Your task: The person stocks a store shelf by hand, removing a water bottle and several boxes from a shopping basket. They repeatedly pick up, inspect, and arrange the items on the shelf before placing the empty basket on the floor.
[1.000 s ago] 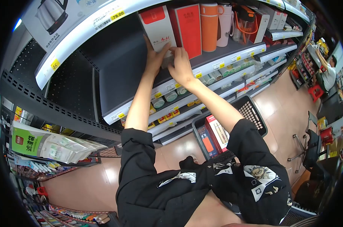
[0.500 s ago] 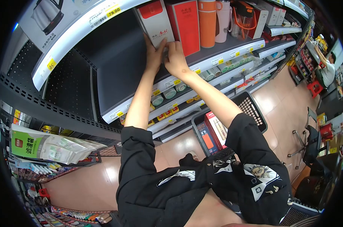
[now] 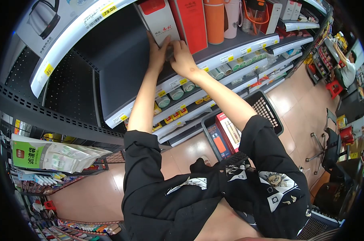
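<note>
On the dark shelf (image 3: 122,74) stands a tall white box (image 3: 160,25) with a red top panel and red lettering. My left hand (image 3: 158,55) grips its lower end, fingers along the left side and thumb over the front. Close beside it, my right hand (image 3: 183,61) has its fingers curled in at the box's lower right corner. Something small and translucent shows between the two hands; I cannot tell what it is. A red box (image 3: 190,26) stands directly right of the white one, followed by an orange bottle (image 3: 214,22) and a pale pink bottle (image 3: 231,20).
Below my right arm sits a dark shopping basket (image 3: 208,127) holding a red-and-white box (image 3: 229,129) and a blue box with an orange bottle picture (image 3: 218,141). Lower shelves carry round containers. Filter bags (image 3: 41,154) hang at left. A person (image 3: 344,66) is near a red stool (image 3: 333,87) far right.
The view has shifted slightly, so the shelf goods appear a little higher and further left. Both hands remain at the lower end of the white box.
</note>
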Tool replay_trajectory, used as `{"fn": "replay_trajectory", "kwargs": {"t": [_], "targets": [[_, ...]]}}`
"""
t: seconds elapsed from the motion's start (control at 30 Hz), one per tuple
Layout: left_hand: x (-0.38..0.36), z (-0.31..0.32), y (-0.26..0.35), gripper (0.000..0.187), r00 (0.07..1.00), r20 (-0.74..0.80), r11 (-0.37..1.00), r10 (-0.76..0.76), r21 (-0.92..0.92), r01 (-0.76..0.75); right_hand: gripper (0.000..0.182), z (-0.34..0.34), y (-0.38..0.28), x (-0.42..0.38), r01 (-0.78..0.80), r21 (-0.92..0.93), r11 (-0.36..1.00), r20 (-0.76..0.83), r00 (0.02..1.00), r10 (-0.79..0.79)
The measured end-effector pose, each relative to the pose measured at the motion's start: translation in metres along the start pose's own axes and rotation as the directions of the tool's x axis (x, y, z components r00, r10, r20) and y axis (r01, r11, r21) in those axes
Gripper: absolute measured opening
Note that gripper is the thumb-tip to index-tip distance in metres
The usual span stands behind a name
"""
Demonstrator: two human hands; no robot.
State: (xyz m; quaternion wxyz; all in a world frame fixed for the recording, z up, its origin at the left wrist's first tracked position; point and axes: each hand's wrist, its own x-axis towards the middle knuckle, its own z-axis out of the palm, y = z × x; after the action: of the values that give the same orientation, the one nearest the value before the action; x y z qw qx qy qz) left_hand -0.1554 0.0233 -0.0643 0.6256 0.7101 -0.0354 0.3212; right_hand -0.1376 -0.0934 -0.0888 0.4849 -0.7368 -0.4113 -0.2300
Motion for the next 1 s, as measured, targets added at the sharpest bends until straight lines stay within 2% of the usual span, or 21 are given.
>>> {"fn": "replay_trajectory", "kwargs": {"t": [0.1,0.17,0.23,0.27,0.33,0.4,0.43,0.47,0.53,0.6,0.63,0.67,0.73,0.8,0.87,0.93,0.97,1.0], "targets": [[0.0,-0.002,-0.003,0.09,1.0,0.013,1.0,-0.016,-0.017,0.016,0.044,-0.013,-0.005,-0.01,-0.008,0.085,0.996,0.006,1.0,0.008],[-0.002,-0.004,-0.009,0.087,1.0,0.022,0.999,-0.022,-0.032,0.022,0.038,-0.026,-0.011,-0.022,0.011,0.11,0.994,-0.056,0.998,-0.005],[-0.005,-0.004,-0.009,0.081,0.997,-0.015,0.975,0.072,0.209,-0.068,0.036,-0.042,-0.015,-0.039,0.043,0.191,0.981,-0.07,0.997,-0.03],[-0.011,-0.001,-0.003,0.081,0.999,-0.014,0.977,0.047,0.206,-0.043,0.033,-0.053,-0.014,-0.051,0.082,0.262,0.962,-0.094,0.994,-0.059],[-0.027,0.009,0.005,0.076,0.982,-0.042,0.95,0.186,0.264,-0.168,0.028,-0.076,-0.003,-0.085,0.128,0.184,0.975,-0.162,0.982,-0.098],[-0.054,0.018,0.004,0.072,0.956,-0.052,0.926,0.289,0.269,-0.266,0.026,-0.101,0.028,-0.128,0.102,0.075,0.992,-0.201,0.976,-0.085],[-0.076,0.028,0.012,0.069,0.951,-0.093,0.88,0.296,0.413,-0.234,0.027,-0.113,0.049,-0.156,-0.058,0.076,0.995,-0.182,0.981,0.071],[-0.1,0.046,0.018,0.066,0.92,-0.132,0.846,0.368,0.459,-0.272,0.028,-0.124,0.074,-0.187,-0.209,0.072,0.975,-0.168,0.961,0.218],[-0.143,0.074,0.004,0.056,0.907,-0.099,0.815,0.409,0.486,-0.315,0.036,-0.141,0.121,-0.246,-0.569,0.174,0.803,-0.142,0.793,0.593],[-0.186,0.105,-0.02,0.043,0.977,0.028,0.854,0.214,0.48,-0.201,0.045,-0.161,0.171,-0.314,-0.661,-0.185,0.727,-0.027,0.743,0.669],[-0.208,0.124,-0.037,0.039,0.995,0.073,0.891,0.065,0.444,-0.091,0.052,-0.167,0.184,-0.342,-0.677,-0.27,0.685,0.047,0.701,0.711],[-0.229,0.143,-0.058,0.035,0.989,0.122,0.911,-0.078,0.412,0.021,0.06,-0.171,0.198,-0.37,-0.677,-0.302,0.671,0.146,0.663,0.734],[-0.279,0.176,-0.107,0.036,0.96,0.143,0.872,-0.239,0.467,0.148,0.074,-0.175,0.202,-0.401,-0.629,-0.347,0.696,0.253,0.651,0.715],[-0.32,0.206,-0.135,0.038,0.904,0.156,0.839,-0.398,0.46,0.29,0.086,-0.177,0.194,-0.412,-0.633,-0.436,0.639,0.26,0.591,0.763],[-0.345,0.229,-0.151,0.047,0.874,0.206,0.828,-0.441,0.47,0.307,0.094,-0.178,0.188,-0.412,-0.64,-0.515,0.571,0.266,0.514,0.816],[-0.354,0.251,-0.164,0.053,0.878,0.202,0.809,-0.434,0.516,0.281,0.098,-0.174,0.189,-0.421,-0.571,-0.641,0.513,0.303,0.426,0.853],[-0.354,0.259,-0.17,0.058,0.863,0.206,0.8,-0.461,0.519,0.303,0.101,-0.174,0.191,-0.425,-0.599,-0.631,0.494,0.34,0.359,0.869],[-0.353,0.267,-0.176,0.062,0.86,0.192,0.787,-0.473,0.532,0.314,0.104,-0.176,0.193,-0.428,-0.54,-0.646,0.539,0.357,0.41,0.839]]}}
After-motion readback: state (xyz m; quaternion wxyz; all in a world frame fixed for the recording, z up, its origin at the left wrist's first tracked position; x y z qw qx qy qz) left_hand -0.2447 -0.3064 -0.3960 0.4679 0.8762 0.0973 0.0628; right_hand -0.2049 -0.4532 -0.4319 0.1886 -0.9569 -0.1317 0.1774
